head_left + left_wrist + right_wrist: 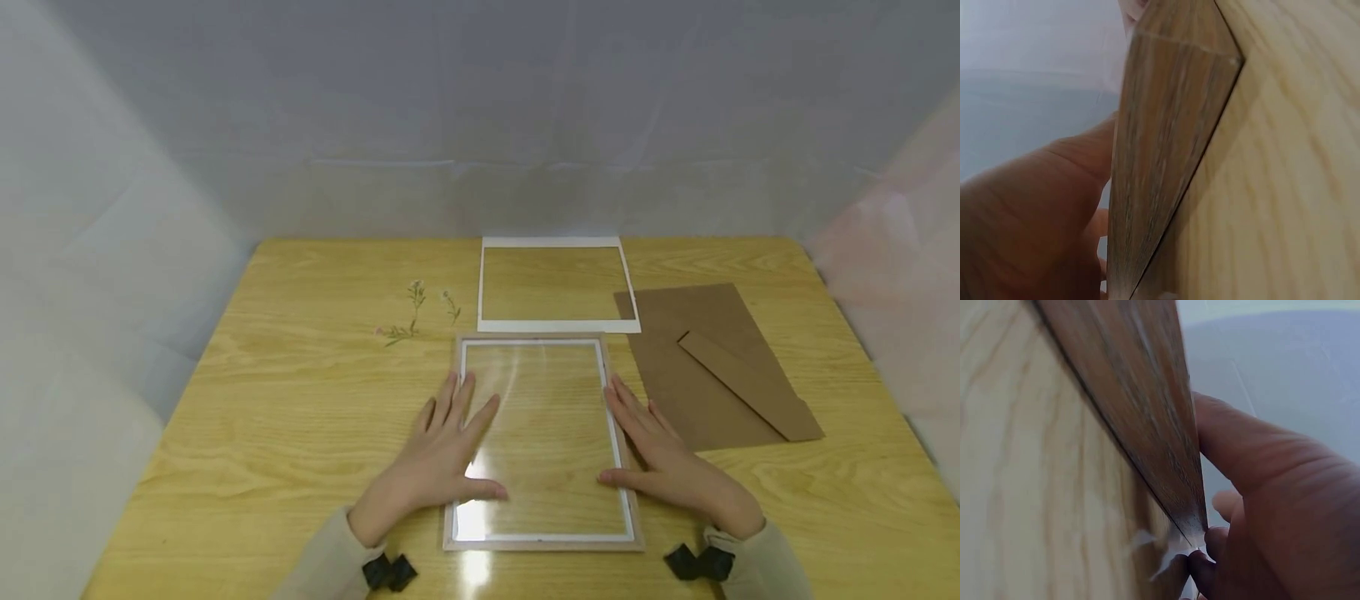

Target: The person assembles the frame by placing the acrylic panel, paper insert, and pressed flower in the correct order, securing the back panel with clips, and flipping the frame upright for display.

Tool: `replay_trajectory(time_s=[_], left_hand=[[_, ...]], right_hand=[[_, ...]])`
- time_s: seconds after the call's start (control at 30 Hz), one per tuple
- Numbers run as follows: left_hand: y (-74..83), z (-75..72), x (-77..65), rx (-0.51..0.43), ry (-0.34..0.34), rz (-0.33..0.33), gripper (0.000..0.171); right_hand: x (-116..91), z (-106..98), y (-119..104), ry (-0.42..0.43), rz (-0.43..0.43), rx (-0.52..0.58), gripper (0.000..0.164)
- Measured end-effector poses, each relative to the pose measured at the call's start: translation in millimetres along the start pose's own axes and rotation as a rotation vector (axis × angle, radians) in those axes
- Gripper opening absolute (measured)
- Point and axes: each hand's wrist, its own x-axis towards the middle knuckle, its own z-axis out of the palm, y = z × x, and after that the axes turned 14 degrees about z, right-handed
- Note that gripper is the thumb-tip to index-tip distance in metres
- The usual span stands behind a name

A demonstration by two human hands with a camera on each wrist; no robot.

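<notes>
Bracing wooden pic frame (543,546) from opp. sides, prob. to steady it: L hand (444,457) & R hand (667,461) apart, fingers extended.

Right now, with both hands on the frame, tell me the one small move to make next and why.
I'd probably lift the right hand off the frame and reach for the white mat. The frame lies flat, the left hand could steady it, and the mat lies just beyond its far edge, within easy-looking reach.
</notes>
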Motion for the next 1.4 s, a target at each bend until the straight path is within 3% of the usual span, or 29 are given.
replay_trajectory(time_s=[0.17, 0.47, 0.83, 1.03, 1.4], left_hand=[[0.7, -3.2, 3.4, 0.008, -0.02, -0.006, 0.114], [1.6, -28.7, 27.0, 0.024, -0.029, 0.012, 0.098], [-13.2, -33.9, 58.9, -0.004, -0.121, 0.024, 0.122], [-14.3, -30.7, 61.0, 0.004, -0.172, 0.032, 0.13], [-17.9, -23.8, 58.6, 0.047, -0.154, 0.055, 0.129]], right_hand=[[0.1, -0.5, 1.4, 0.003, -0.019, -0.005, 0.094], [-0.1, -0.7, 1.8, 0.007, -0.023, 0.001, 0.092], [0.0, 0.8, 1.6, 0.006, -0.013, -0.009, 0.092], [-0.8, 2.7, 1.7, 0.013, -0.019, -0.007, 0.093], [-0.3, 2.3, 1.8, 0.015, -0.022, -0.012, 0.092]])
